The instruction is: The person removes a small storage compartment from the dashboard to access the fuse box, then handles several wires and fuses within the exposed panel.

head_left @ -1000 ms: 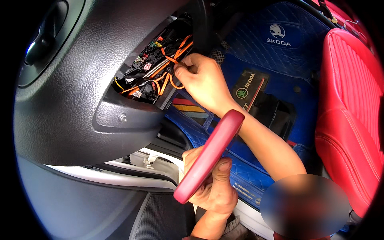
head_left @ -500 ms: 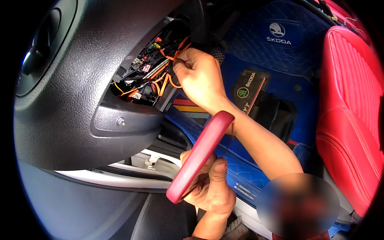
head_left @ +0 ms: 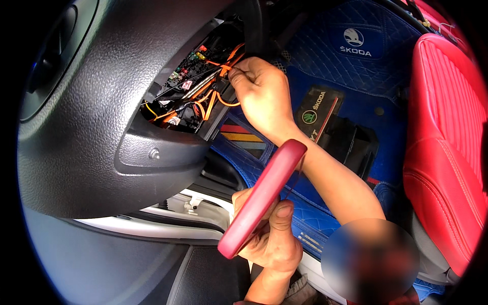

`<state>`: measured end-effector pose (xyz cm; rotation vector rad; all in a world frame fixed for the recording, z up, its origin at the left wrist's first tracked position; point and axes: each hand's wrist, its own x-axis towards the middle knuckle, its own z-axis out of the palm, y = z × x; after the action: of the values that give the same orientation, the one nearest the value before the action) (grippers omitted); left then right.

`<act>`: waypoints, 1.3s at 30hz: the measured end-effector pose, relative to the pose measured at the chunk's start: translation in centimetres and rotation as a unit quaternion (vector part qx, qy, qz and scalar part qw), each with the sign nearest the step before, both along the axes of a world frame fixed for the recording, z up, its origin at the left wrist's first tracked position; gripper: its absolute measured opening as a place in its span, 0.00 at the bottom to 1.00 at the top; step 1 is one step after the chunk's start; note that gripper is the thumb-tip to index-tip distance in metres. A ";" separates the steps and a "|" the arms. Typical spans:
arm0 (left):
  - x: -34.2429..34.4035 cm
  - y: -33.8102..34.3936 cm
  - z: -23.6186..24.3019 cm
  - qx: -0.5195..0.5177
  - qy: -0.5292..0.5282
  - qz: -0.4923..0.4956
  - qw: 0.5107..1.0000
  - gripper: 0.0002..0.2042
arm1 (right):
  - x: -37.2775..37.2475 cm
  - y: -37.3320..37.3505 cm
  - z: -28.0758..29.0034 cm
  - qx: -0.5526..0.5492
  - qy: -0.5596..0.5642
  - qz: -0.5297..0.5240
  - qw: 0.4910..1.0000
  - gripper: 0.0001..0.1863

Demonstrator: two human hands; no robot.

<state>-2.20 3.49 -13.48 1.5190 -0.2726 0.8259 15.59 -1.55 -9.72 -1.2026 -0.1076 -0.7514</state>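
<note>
My right hand [head_left: 262, 96] reaches into an open fuse box [head_left: 185, 68] in the black dashboard's end, its thumb and index finger pinched on an orange wire among several orange, black and yellow ones [head_left: 207, 112]. Beside the wires are small coloured fuses [head_left: 202, 50]. Below, my left hand [head_left: 278, 241] grips a flat red device [head_left: 256, 203], apparently a phone, held edge-on; its face is not visible.
A red seat [head_left: 442, 142] stands at the right. Blue quilted floor mats [head_left: 366, 71] lie beyond my right arm. The dashboard end panel [head_left: 91, 112] fills the left, above the door panel [head_left: 127, 259] and white door sill [head_left: 206, 208]. A blurred patch covers the lower right.
My right hand has shifted slightly up and right since half a second ago, still at the orange wires. The red device moved down-left, then back up-right a little in my left hand.
</note>
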 end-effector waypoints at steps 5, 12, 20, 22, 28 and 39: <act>0.6 0.3 -0.2 0.032 -0.015 0.011 0.999 0.13 | 0.6 -0.2 -0.2 0.000 0.026 -0.024 0.999 0.11; 0.9 0.2 -0.1 0.025 -0.030 0.007 0.999 0.12 | 0.7 0.1 0.2 -0.014 0.071 -0.081 0.994 0.09; 0.4 0.1 -0.2 0.040 -0.014 0.022 0.999 0.11 | -0.8 0.6 0.8 -0.069 0.072 -0.047 0.994 0.11; 0.5 0.1 -0.2 0.050 -0.024 0.018 0.998 0.11 | -0.9 0.5 1.2 -0.074 0.066 -0.042 0.994 0.12; 0.6 -0.1 -0.3 0.026 -0.053 -0.001 0.998 0.10 | -1.1 0.2 1.5 -0.109 0.045 -0.038 0.992 0.17; 0.3 -0.1 0.1 -0.001 -0.044 -0.003 0.999 0.13 | -1.0 -0.9 2.1 -0.045 -0.137 -0.080 0.986 0.13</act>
<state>-1.93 3.43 -13.40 1.4824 -0.3409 0.8894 14.57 -2.43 -7.62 -1.1976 -0.2786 -1.0607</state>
